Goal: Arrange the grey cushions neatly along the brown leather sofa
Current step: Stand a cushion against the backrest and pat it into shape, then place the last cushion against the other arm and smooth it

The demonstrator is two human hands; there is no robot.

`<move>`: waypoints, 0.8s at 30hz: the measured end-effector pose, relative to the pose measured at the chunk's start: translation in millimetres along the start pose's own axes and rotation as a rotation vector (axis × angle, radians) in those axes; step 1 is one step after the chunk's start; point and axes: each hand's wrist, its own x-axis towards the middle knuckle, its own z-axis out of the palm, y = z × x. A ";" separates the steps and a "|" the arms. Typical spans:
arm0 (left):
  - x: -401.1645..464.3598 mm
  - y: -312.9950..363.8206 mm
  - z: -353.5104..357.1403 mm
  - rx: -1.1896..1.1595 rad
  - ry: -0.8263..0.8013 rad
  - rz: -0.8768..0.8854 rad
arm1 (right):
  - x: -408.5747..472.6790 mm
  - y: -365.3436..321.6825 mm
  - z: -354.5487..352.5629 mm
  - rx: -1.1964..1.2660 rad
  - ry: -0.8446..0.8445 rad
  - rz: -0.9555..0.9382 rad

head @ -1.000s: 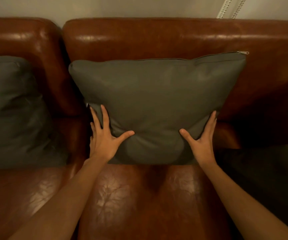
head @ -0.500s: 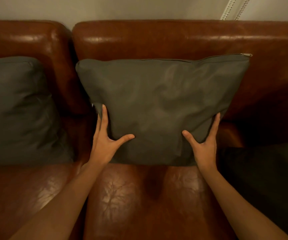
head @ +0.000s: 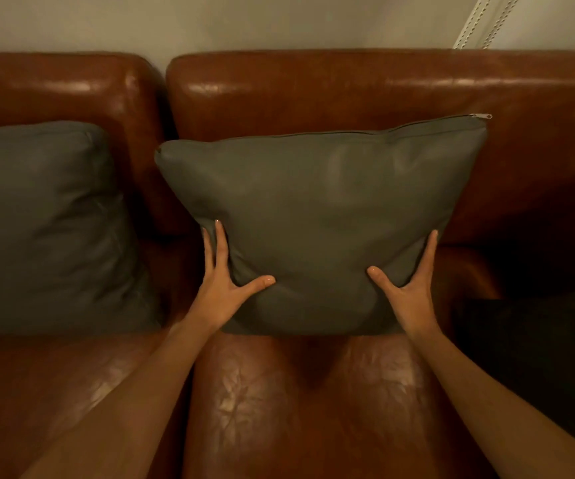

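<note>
**Both hands on middle cushion, propped against sofa back**

Far left: grey left cushion (head: 47, 229) leans on the sofa (head: 313, 409) back, creased, resting on the left seat, untouched. A seam splits the backrest between it and the next one. Left hand (head: 222, 288) presses the lower left edge of the middle cushion (head: 317, 229), fingers straight along the side, thumb spread across the front face; flat contact, not curled round it. Middle cushion stands upright on the seat, leaning on the right backrest section, zip (head: 481, 116) at top right corner. Right hand (head: 412, 295) mirrors it on the lower right edge, fingers straight up the side, thumb on the front. Far right: dark shape (head: 538, 357) on the seat, too dim to identify. Cord (head: 469, 25) hangs on the wall above.
</note>
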 end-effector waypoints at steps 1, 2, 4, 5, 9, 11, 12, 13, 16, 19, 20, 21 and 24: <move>0.8 -0.2 -0.6 0.023 -0.010 -0.025 | -0.2 -1.7 -0.5 -0.035 -0.015 0.018; 2.7 0.2 -0.8 0.059 -0.016 -0.054 | 0.1 -4.0 -1.2 -0.085 -0.030 0.044; 7.1 3.8 -0.8 0.140 -0.030 -0.125 | 2.5 -6.1 -4.4 -0.175 -0.061 0.101; 8.0 6.4 -1.2 0.174 -0.039 -0.162 | 2.4 -7.5 -6.1 -0.197 -0.076 0.121; -2.9 12.1 -3.8 0.332 -0.024 -0.189 | -4.1 -12.1 -14.2 -0.222 -0.077 0.133; -15.1 12.5 -3.8 0.324 0.051 -0.097 | -12.6 -9.2 -24.2 -0.249 -0.033 0.137; -21.3 12.3 -2.8 0.295 0.100 -0.044 | -18.2 -7.1 -31.6 -0.255 0.003 0.137; -27.2 12.0 -1.5 0.277 0.162 0.003 | -24.7 -5.0 -40.9 -0.246 0.045 0.135; -42.6 15.4 2.5 0.226 0.357 -0.007 | -51.7 -6.7 -73.7 -0.188 0.213 0.140; -56.8 38.9 8.2 0.185 0.458 0.103 | -79.3 -10.2 -106.8 -0.181 0.415 0.178; -61.4 50.9 11.4 0.200 0.458 0.186 | -87.7 -11.5 -117.9 -0.171 0.466 0.178; -64.9 64.1 15.7 0.212 0.436 0.265 | -95.5 -13.7 -128.9 -0.163 0.509 0.174; -71.7 106.8 34.3 0.197 0.310 0.431 | -119.9 -22.0 -161.0 -0.166 0.589 0.149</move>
